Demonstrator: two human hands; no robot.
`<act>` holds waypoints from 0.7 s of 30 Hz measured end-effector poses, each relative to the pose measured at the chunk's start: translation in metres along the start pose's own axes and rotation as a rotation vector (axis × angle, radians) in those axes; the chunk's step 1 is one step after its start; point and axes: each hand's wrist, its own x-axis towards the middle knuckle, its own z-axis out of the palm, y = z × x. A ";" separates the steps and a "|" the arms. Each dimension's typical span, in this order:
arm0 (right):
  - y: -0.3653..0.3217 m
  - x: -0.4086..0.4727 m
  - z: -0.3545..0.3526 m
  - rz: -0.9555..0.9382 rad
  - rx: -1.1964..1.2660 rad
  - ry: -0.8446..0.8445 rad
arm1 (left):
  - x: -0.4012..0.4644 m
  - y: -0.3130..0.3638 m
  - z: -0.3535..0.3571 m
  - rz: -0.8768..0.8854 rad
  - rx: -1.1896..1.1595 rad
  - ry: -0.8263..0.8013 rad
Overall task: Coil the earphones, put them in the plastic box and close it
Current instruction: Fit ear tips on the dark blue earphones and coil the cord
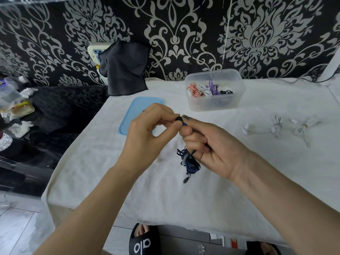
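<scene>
Dark blue earphones [189,161] hang in a loose bundle above the white-covered table [110,172], the plug dangling at the bottom. My right hand [204,144] grips the bundle's upper cords in curled fingers. My left hand [149,129] pinches a black earbud at the top, fingertip to fingertip with the right thumb. The clear plastic box [213,102] stands open at the back, holding several coiled earphones in red-white, white, purple and black. Its blue lid [132,115] lies flat to the left of it, partly behind my left hand.
Two white earphone bundles [287,126] lie on the table's right side. A dark cloth [125,69] hangs at the back over a power strip. Clutter sits on a dark surface [55,111] to the left. My feet in black slippers [143,242] show below the table edge.
</scene>
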 end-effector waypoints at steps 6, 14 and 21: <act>0.000 0.002 -0.001 -0.011 0.011 -0.037 | 0.002 0.004 -0.004 0.050 0.092 -0.009; -0.002 0.002 -0.002 -0.064 -0.085 -0.002 | 0.001 0.009 -0.005 0.080 0.189 0.009; -0.009 0.001 0.001 -0.118 -0.096 0.107 | 0.004 0.009 -0.001 0.067 0.268 0.059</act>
